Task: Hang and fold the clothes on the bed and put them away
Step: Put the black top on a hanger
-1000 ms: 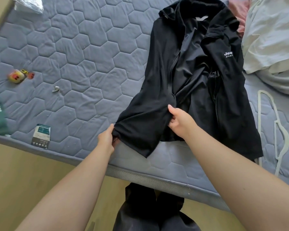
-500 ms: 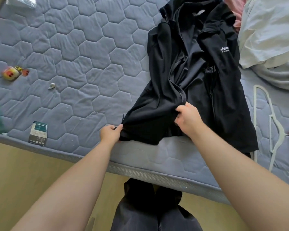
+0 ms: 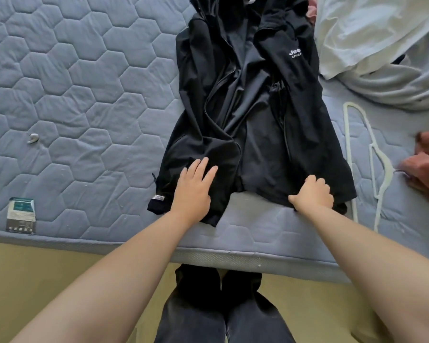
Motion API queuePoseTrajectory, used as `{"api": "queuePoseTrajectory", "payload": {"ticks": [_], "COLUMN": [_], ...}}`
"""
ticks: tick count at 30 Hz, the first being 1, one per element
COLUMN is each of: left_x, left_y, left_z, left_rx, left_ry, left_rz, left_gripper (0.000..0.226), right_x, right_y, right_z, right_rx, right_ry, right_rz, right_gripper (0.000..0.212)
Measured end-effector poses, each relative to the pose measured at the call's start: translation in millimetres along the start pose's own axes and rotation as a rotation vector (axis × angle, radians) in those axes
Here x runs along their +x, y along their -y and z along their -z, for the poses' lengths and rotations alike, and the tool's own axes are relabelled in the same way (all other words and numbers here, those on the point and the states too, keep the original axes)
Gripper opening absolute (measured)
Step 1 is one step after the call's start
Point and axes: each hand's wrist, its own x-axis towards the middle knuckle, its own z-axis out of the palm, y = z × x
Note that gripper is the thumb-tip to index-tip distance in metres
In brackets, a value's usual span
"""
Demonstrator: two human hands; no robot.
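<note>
Jacket (image 3: 258,120), black and unzipped, lies front-up on the bed (image 3: 84,95) with its long axis running away from the person: hem at the near edge of the mattress, collar at the far end, and a white logo (image 3: 295,53) on the right chest panel. The left hand (image 3: 193,191) rests flat on the lower left front panel, fingers straight and slightly spread, pressing the cloth down without holding it. The right hand (image 3: 312,194) sits on the hem of the right panel, fingers curled down into the fabric and gripping it, thumb stretched out along the edge. Half a second ago the left hand pinched the left hem corner and the right hand clutched the folded edge of the left panel near the middle; since then the left has let go and flattened, the right has crossed to the right hem, and the lower jacket lies wider and straighter. A small label (image 3: 159,197) shows at the left hem corner. Just right of the jacket lies a white hanger (image 3: 372,164), with rust cloth (image 3: 426,164) beyond it and pale bedding (image 3: 382,45) at the far right. Well to the left lie an earbud (image 3: 32,138) and a card (image 3: 20,215).
</note>
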Motion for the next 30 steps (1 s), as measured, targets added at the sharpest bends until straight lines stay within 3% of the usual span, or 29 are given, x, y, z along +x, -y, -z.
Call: {"api": "queuePoseTrajectory", "payload": {"ticks": [2,4,6,10,13,15,17,19,22,23,24,25,27,28,30], "left_x": [7.3,13.9,17.4,27.1,39.5,45.0,47.6,47.8,47.5,47.8,49.2,50.4,52.2,52.8,55.2], "left_y": [-14.4,-23.9,-29.8,-43.1,-58.0,-63.7,-67.6,-74.1,-79.7,-78.8,-76.1,-72.9,-64.4,-60.8,-57.8], "left_z": [-9.0,-14.9,-19.0,-23.7,-23.2,-23.4,-19.9,-11.6,6.4,11.7,15.1,18.0,20.1,20.2,20.0], "left_rx": [0.035,-0.01,-0.057,-0.158,-0.094,-0.17,-0.361,-0.604,-0.82,-0.817,-0.769,-0.691,-0.557,-0.521,-0.459], "left_ry": [0.208,0.463,0.542,0.388,0.357,0.299,0.174,-0.008,-0.156,-0.108,-0.013,0.107,0.306,0.348,0.314], "left_rz": [-0.076,-0.029,0.03,0.239,0.364,0.466,0.602,0.68,0.635,0.566,0.49,0.429,0.388,0.396,0.411], "left_gripper": [0.069,0.072,0.071,0.057,0.042,0.019,0.008,0.006,0.009,0.009,0.01,0.013,0.022,0.027,0.036], "right_x": [5.0,10.1,12.6,16.7,17.6,15.4,9.8,-8.4,-41.0,-51.3,-58.1,-62.9,-60.6,-56.2,-40.3], "right_y": [-12.3,-17.3,-17.5,-17.5,-19.7,-23.3,-27.1,-21.9,-5.2,0.9,5.7,10.7,15.0,14.4,8.1], "right_z": [-4.3,-7.4,-9.0,-12.9,-19.2,-21.3,-18.6,-5.1,19.2,26.2,29.4,33.2,31.4,28.6,23.6], "right_rx": [-0.022,-0.058,-0.081,-0.085,-0.2,-0.181,0.108,0.524,0.817,0.781,0.679,0.507,0.217,0.218,0.409], "right_ry": [0.056,0.051,0.04,0.031,0.004,-0.054,-0.19,-0.301,-0.492,-0.463,-0.328,-0.102,0.398,0.48,0.305], "right_rz": [-0.022,0.003,0.029,0.047,0.135,0.2,0.214,0.222,0.46,0.594,0.732,0.822,0.826,0.769,0.623], "right_gripper": [0.057,0.049,0.049,0.052,0.031,0.016,0.013,0.024,0.037,0.037,0.034,0.028,0.021,0.026,0.026]}}
